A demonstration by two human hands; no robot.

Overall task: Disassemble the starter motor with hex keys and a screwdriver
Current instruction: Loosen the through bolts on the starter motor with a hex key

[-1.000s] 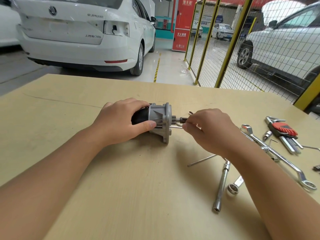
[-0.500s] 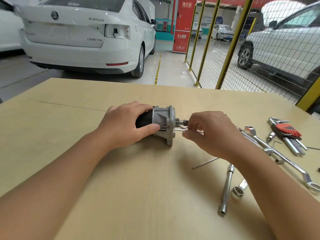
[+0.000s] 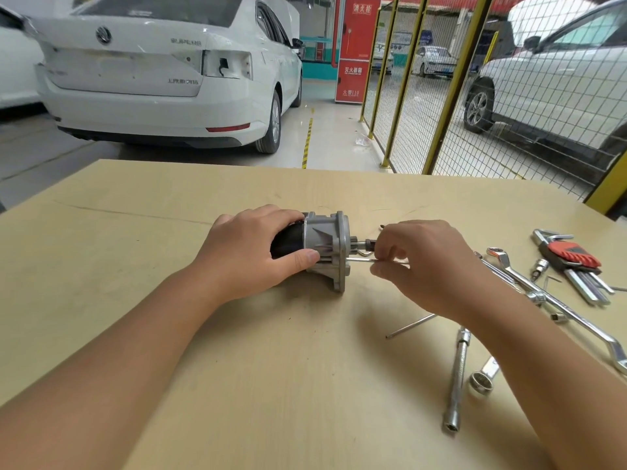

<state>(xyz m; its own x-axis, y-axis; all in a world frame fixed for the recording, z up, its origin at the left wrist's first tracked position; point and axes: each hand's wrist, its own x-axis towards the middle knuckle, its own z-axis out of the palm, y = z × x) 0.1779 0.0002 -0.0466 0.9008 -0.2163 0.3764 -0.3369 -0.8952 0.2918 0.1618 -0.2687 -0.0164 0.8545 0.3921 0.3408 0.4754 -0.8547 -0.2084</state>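
right hand [image 3: 420,262] drew rod [image 3: 359,260] outward | left hand [image 3: 251,256] grips motor [image 3: 325,245]

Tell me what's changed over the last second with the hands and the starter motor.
Hardly anything. The right hand still pinches the thin rod at the motor's flange end, its fingers shifted only slightly. The left hand still grips the starter motor lying on the table. The loose tools lie as before.

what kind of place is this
Probably a car repair or training workshop: a white car parked indoors behind the wooden table, yellow mesh fencing, and spanners lying beside a starter motor.
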